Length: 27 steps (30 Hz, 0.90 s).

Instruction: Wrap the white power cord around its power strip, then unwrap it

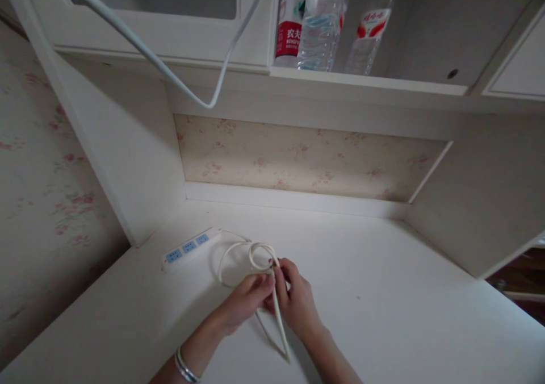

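A white power cord (279, 316) is looped between my two hands over the desk. My left hand (251, 296) pinches it from the left, its fingertips meeting those of my right hand (294, 296), which is also closed on the cord. One round coil rises above the fingertips, and a long bend hangs down towards me. From the loops the cord runs left to a white power strip (191, 249) with blue sockets, lying on the desk. Where the fingers meet, the exact grip is partly hidden.
The white desk (383, 304) has side panels left and right and a papered wall behind. Overhead, a shelf (366, 86) holds several plastic bottles (321, 32). A thick pale cable (170, 74) hangs in front of the upper cabinet at the left.
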Available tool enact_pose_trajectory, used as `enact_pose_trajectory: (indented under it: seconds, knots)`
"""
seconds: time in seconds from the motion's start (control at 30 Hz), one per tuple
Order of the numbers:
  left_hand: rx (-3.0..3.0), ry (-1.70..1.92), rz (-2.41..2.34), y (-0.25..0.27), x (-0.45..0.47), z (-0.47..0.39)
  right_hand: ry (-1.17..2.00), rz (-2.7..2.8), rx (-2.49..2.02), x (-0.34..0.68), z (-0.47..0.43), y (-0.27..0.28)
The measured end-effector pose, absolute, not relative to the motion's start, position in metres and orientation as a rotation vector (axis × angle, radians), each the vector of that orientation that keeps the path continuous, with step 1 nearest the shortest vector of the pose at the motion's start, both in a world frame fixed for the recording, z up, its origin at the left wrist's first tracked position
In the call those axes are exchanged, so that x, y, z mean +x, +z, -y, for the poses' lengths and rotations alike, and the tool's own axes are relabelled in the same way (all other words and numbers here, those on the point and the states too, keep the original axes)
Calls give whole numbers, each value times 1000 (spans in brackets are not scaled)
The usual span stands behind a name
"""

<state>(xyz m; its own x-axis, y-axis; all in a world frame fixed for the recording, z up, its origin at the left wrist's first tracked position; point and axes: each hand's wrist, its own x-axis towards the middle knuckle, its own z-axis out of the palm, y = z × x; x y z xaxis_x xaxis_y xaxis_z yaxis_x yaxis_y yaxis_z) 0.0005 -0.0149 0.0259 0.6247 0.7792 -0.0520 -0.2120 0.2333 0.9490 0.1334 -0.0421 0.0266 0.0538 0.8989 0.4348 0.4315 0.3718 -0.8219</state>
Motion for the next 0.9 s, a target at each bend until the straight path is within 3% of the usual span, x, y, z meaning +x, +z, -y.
enact_pose_trajectory:
  seconds: [0.27, 0.5, 0.7, 0.9]
  knots:
    - [1166, 650, -635, 40, -13, 16, 579, 1419, -1380, 142, 33, 22]
    - [1073, 812, -633, 40, -37, 4, 482, 1095, -1519, 195, 11, 2]
    - [1080, 770, -436, 38, -45, 1, 679, 956, -1612, 208, 8, -7]
    - [1048, 896, -372, 37, -52, 2, 808, 888, -1426, 199, 5, -9]
